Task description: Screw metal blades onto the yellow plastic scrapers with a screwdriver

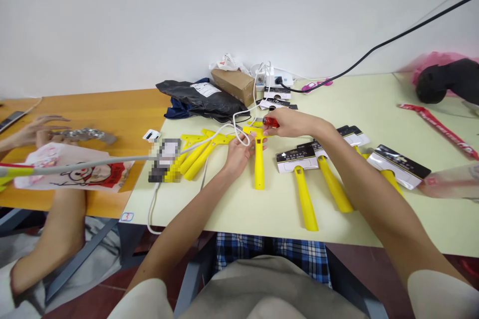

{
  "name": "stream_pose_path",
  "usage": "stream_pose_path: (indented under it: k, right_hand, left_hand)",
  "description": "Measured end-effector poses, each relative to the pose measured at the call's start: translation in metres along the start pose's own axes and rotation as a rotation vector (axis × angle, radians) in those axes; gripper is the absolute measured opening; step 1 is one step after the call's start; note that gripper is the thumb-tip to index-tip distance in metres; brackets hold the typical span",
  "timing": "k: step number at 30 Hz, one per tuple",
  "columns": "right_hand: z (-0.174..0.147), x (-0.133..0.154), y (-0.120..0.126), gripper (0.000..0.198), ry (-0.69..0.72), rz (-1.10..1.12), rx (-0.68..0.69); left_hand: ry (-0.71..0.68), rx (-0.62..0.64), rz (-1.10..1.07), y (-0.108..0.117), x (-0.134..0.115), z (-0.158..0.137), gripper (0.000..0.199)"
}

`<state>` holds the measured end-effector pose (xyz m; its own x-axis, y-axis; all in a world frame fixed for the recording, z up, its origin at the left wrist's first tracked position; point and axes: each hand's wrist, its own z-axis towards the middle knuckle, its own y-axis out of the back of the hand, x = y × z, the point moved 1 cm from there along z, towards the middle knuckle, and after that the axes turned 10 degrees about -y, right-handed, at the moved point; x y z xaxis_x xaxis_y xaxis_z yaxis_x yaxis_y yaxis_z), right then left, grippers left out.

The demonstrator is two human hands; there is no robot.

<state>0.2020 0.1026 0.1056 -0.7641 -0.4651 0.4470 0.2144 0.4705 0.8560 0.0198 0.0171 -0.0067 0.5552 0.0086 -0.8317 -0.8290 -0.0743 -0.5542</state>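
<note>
My left hand (238, 153) is closed around the head of a yellow T-shaped scraper (259, 164), whose handle points toward me. Over that head, my right hand (290, 122) grips a small red-handled tool (270, 122); its working end is too small to make out. To the left lies a pile of similar yellow scrapers (198, 158), partly behind a white cable. On the right are several yellow scrapers with black-and-white sleeves on their heads, among them a sleeved scraper (306, 199). More black-and-white sleeves (277, 93) lie beyond my hands.
A white cable (151, 209) loops across the table (224, 209). Behind are a black plastic parcel (205, 99), a cardboard box (234, 84) and a power strip (280, 78). A red strap (437, 129) lies right. At left, another person's hands (41, 129) handle a metal chain-like item (86, 134).
</note>
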Motion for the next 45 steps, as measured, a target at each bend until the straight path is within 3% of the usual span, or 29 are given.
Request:
stream_pose_path:
  k: [15,21,27,31,36,40,42,45]
  right_hand:
    - [-0.003,0.0,0.002,0.017,-0.013,-0.003,0.001]
    - [-0.001,-0.008,0.002,0.037,-0.045,-0.014,0.002]
    - [-0.003,-0.006,0.005,0.034,-0.015,0.002,0.076]
    - [-0.012,-0.005,0.015,0.037,-0.079,-0.017,0.062]
    - [-0.028,-0.007,0.033,0.044,-0.101,-0.005,-0.049]
    - [-0.043,-0.005,0.046,0.044,-0.106,0.033,-0.136]
    - [-0.05,-0.001,0.051,0.044,-0.121,0.053,-0.187]
    - [-0.061,0.007,0.057,0.042,-0.137,0.11,-0.275]
  left_hand:
    - [0.005,-0.004,-0.019,-0.001,-0.002,0.001,0.037]
    - [0.011,0.018,-0.016,0.0,-0.001,0.0,0.04]
    - [-0.015,0.108,0.094,-0.003,0.002,-0.004,0.044]
    - [-0.163,0.145,0.281,-0.008,0.005,-0.012,0.062]
    - [-0.553,0.233,0.775,-0.023,0.005,-0.023,0.085]
    - [-0.867,0.407,1.019,-0.039,0.004,-0.018,0.068]
    - [-0.929,0.431,1.052,-0.046,0.003,-0.011,0.062]
    - [-0.917,0.427,0.993,-0.055,0.002,-0.005,0.058]
